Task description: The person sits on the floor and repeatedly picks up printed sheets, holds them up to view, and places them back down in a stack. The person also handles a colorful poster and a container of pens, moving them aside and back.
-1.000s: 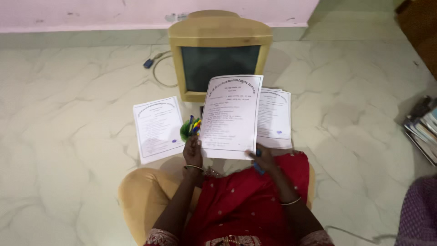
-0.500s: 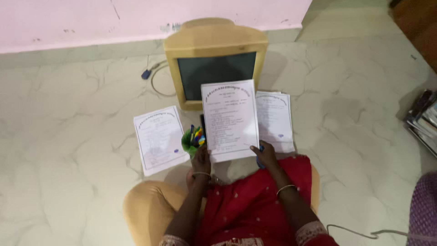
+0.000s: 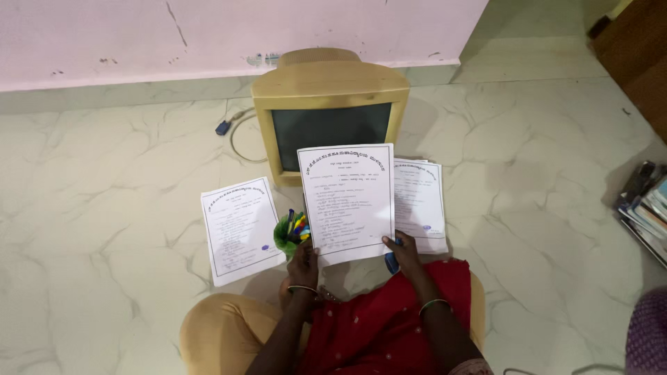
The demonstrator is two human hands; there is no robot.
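I hold a printed white sheet of paper [image 3: 347, 201] upright in front of me. My left hand [image 3: 303, 262] pinches its lower left corner and my right hand [image 3: 403, 252] its lower right corner. A blue pen [image 3: 391, 262] is also tucked in my right hand. A green cup of coloured pens [image 3: 291, 231] stands just left of the sheet, close to my left hand. A second printed sheet [image 3: 238, 227] lies flat on the floor at the left. A small pile of similar sheets [image 3: 420, 203] lies at the right.
An old beige monitor [image 3: 326, 104] stands on the marble floor behind the sheet, with a cable and blue plug [image 3: 224, 128] to its left. A pink wall runs along the back. Stacked books [image 3: 646, 208] lie at the right edge.
The held sheet has come lower and nearer the floor. Both hands have kept their grip on its lower corners. The view has tilted, showing more of the wall.
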